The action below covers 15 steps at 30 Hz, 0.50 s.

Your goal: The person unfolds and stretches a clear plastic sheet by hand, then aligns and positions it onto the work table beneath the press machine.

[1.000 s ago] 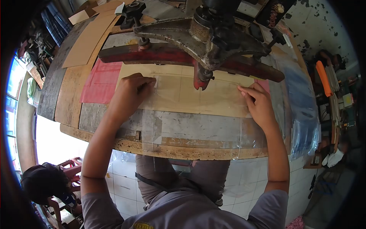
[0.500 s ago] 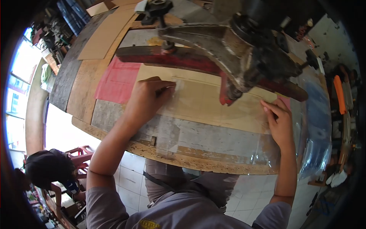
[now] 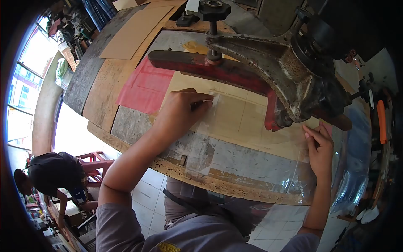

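Note:
A clear plastic sheet (image 3: 247, 168) spans between my hands and hangs over the table's front edge. My left hand (image 3: 182, 110) is closed, thumb and forefinger pinching the sheet's far left corner. On the right, my right hand (image 3: 320, 147) pinches its far right corner. Beneath the sheet lies a tan board (image 3: 239, 113) with thin lines on it, and a red sheet (image 3: 147, 86) sits at its left. A red bar (image 3: 243, 76) under a heavy metal machine arm (image 3: 260, 54) crosses just beyond my hands.
A brown cardboard piece (image 3: 136, 33) lies at the table's back left. Shiny plastic sheets (image 3: 354, 164) are stacked at the right end. The wooden table edge (image 3: 201, 179) runs before my body. Another person in a black cap (image 3: 52, 172) is at the lower left.
The view has turned, so the table and machine appear tilted and shifted right. My hands keep their pinch on the plastic, staying nearly in place over the tan board.

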{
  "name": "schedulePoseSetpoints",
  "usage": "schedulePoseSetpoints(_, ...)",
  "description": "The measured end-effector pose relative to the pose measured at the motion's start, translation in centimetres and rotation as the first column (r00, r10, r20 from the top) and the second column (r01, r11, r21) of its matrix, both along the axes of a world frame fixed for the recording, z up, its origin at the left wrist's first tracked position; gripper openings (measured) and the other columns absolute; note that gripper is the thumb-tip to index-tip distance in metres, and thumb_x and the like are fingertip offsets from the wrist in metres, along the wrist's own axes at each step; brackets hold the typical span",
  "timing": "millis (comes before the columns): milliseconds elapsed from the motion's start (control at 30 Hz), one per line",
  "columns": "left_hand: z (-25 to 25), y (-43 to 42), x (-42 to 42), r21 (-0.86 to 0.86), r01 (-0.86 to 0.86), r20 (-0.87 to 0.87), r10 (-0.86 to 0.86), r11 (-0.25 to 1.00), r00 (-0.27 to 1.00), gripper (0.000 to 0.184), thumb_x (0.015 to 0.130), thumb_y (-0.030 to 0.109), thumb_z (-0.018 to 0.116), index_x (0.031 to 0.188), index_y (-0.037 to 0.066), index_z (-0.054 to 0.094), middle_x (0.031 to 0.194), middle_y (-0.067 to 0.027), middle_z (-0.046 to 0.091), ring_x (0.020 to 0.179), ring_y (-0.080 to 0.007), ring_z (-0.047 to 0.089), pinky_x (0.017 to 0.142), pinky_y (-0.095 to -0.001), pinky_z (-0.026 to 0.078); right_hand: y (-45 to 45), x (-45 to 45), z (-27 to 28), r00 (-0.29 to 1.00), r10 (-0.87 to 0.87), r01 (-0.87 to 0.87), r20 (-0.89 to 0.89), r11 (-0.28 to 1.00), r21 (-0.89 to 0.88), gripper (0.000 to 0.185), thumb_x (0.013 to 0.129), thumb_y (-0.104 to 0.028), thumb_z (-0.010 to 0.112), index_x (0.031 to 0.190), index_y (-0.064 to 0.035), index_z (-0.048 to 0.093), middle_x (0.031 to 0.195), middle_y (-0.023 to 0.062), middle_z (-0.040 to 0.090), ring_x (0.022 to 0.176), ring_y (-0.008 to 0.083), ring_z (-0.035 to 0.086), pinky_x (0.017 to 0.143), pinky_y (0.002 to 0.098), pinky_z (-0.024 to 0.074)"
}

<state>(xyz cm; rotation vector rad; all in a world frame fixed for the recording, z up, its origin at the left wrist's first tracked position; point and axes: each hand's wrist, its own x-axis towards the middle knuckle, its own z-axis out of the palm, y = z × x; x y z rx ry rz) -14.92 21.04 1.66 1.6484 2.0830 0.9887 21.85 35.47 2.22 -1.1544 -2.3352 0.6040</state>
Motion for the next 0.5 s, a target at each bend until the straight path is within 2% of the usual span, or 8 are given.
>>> schedulePoseSetpoints(500,-1.01,-0.04,-0.05,0.056,0.003,-0.02,-0.002,0.998,1.0,0.024,0.091,0.015,0.073,0.11,0.002,0.078,0.086,-0.0139,0.073,0.071,-0.0181,0.066,0.071,-0.0329,0.054,0.31,0.71,-0.54,0.999,0.046,-0.046,-0.009,0.998,0.044,0.027,0.095,0.0,0.066,0.12,-0.0047,0.076,0.083,0.0069,0.055,0.07,0.0151,0.051,0.066,0.0286,0.0419)
